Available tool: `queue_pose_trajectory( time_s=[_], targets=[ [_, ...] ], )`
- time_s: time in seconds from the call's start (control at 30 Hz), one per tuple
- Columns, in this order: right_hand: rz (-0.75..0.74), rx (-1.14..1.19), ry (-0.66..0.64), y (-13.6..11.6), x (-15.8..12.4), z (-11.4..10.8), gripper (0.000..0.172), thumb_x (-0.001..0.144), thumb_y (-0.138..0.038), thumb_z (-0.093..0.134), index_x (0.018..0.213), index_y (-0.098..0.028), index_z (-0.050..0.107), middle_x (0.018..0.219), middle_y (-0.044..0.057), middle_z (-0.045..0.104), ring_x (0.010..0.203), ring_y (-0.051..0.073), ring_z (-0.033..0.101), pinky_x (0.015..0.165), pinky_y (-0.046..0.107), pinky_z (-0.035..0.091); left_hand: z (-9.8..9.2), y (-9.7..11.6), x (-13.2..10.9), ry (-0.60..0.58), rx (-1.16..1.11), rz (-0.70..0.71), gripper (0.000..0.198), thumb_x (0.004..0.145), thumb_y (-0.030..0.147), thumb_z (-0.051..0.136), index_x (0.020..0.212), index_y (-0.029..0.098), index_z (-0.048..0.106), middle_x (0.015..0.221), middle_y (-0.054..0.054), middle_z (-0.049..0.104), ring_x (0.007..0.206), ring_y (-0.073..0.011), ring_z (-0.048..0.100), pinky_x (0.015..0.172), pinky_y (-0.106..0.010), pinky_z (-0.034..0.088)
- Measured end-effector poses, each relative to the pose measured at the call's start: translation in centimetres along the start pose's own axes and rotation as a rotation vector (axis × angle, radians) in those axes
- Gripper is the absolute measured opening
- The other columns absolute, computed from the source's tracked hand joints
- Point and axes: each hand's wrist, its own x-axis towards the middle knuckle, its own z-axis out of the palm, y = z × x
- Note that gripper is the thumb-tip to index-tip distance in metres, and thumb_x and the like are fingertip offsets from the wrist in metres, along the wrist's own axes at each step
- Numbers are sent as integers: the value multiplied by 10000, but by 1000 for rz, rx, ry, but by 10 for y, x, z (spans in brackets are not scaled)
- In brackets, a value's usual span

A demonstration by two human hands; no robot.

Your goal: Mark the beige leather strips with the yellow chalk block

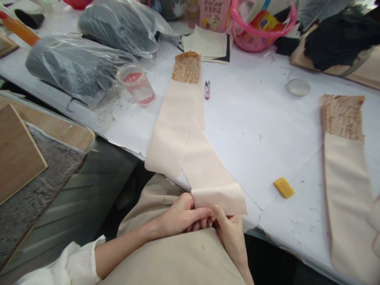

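Observation:
A pale beige strip of leather-like material (pixel 208 162) slants from the table toward my lap, its near end folded over. My left hand (pixel 185 215) is closed at the strip's near edge, thumb pointing right and fingers curled. My right hand (pixel 230 229) meets it there, thumb and fingers pinched at the same edge; the fingertips are partly hidden. Under and left of this strip lie more beige strips (pixel 168 130), with a brown, glue-streaked far end (pixel 186 68). Small pink-handled thread snips (pixel 207 90) lie just right of that end.
At right are another stack of beige strips (pixel 347 170) and a yellow block (pixel 284 187). A plastic cup (pixel 138 85) stands by bagged dark rolls (pixel 74 65) at left. Behind are paper sheets (pixel 209 42) and a pink basket (pixel 252 41). A round clear lid (pixel 297 87) lies right.

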Motion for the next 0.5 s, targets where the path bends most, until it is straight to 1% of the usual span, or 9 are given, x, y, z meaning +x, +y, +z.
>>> queue_pose_trajectory(
  time_s=[0.03, 0.07, 0.13, 0.2, 0.27, 0.4, 0.5],
  targets=[
    [23, -74, -10, -1, -2, 1, 487, 726, -555, 752, 516, -157, 565, 458, 5, 547, 441, 123, 491, 447, 242, 410, 0, 0, 0, 5, 4, -1, 419, 845, 506, 634, 704, 111, 648, 545, 21, 530, 417, -46, 402, 388, -159, 289],
    [28, -127, 14, -3, -4, 2, 485, 732, -550, 750, 517, -153, 572, 463, 12, 554, 454, 130, 503, 455, 241, 411, 0, 0, 0, 7, 15, -8, 441, 840, 521, 634, 674, 112, 631, 527, 23, 521, 413, -47, 403, 390, -160, 293],
    [10, -146, 103, -6, -8, 5, 433, 743, -555, 738, 642, -142, 654, 519, 18, 596, 491, 146, 533, 477, 247, 432, -1, -1, -1, -5, 46, -39, 472, 844, 546, 616, 659, 112, 616, 517, 19, 521, 410, -51, 411, 397, -164, 307],
    [-6, -134, 159, -9, -11, 8, 416, 749, -557, 731, 759, -143, 695, 577, 24, 631, 534, 163, 565, 507, 258, 460, -2, -1, -3, -32, 71, -55, 471, 860, 544, 594, 678, 110, 617, 534, 9, 537, 418, -55, 428, 411, -167, 326],
    [0, -141, 181, -9, -14, 10, 413, 754, -556, 726, 735, -145, 692, 575, 29, 631, 541, 169, 571, 502, 260, 462, -3, -2, -5, -61, 85, -52, 447, 879, 513, 577, 694, 108, 616, 556, 2, 547, 434, -57, 440, 423, -166, 335],
    [-10, -127, 188, -8, -15, 12, 407, 760, -545, 723, 700, -144, 680, 574, 32, 631, 541, 164, 572, 505, 258, 472, -5, -1, -7, -99, 67, -19, 336, 893, 398, 565, 733, 107, 613, 602, -3, 556, 480, -60, 456, 447, -161, 337],
    [-41, -140, 187, -11, -14, 13, 384, 766, -524, 722, 713, -146, 681, 554, 20, 628, 507, 153, 566, 491, 252, 475, -4, 0, -6, -106, 2, 15, 182, 849, 279, 593, 780, 111, 607, 662, -5, 578, 517, -61, 467, 477, -162, 350]
  ],
)
